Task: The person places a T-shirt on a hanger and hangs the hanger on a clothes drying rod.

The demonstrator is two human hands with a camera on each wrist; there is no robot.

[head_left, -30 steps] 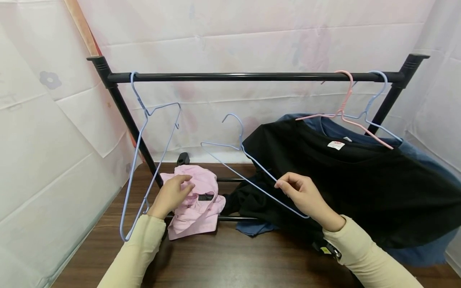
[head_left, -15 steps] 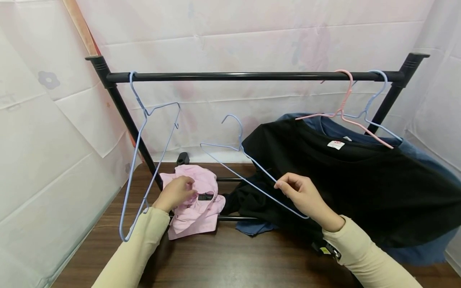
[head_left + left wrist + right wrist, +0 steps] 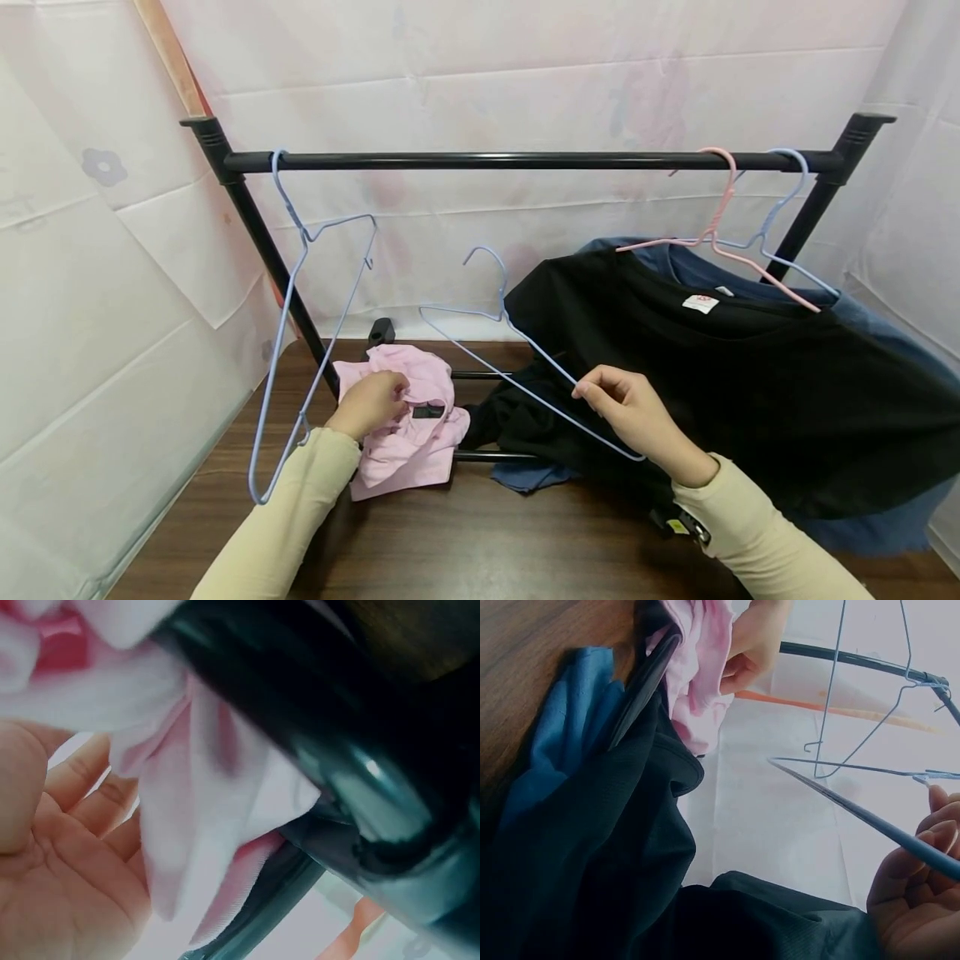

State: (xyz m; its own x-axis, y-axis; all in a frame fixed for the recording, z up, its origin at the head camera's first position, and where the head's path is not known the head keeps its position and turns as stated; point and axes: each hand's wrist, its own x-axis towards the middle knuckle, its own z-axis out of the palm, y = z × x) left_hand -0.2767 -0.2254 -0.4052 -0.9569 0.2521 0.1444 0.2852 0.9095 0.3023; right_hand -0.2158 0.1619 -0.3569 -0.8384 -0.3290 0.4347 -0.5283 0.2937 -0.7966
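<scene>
My left hand (image 3: pixel 372 404) is at the crumpled pink shirt (image 3: pixel 412 454), its fingers curled at the cloth near the neck opening with a dark label. In the left wrist view the palm (image 3: pixel 67 877) faces the pink folds, and the fingertips are partly hidden behind them. My right hand (image 3: pixel 626 408) pinches one arm of a blue wire hanger (image 3: pixel 480 362) between thumb and fingers. That hanger is off the rail, its hook pointing up and its body slanting down to the right. In the right wrist view the fingers (image 3: pixel 930 847) are curled beside the hanger wire.
A black rack rail (image 3: pixel 487 161) spans the back. An unladen blue hanger (image 3: pixel 288 275) hangs at its left. At the right, a pink hanger (image 3: pixel 720 208) bears a black T-shirt (image 3: pixel 750 400), with a blue T-shirt (image 3: pixel 907 333) behind. The lower bars stand on a wooden tabletop (image 3: pixel 480 533).
My left hand has moved slightly right and further onto the pink shirt, and its fingers have curled in at the cloth. The right hand and its hanger stay nearly still.
</scene>
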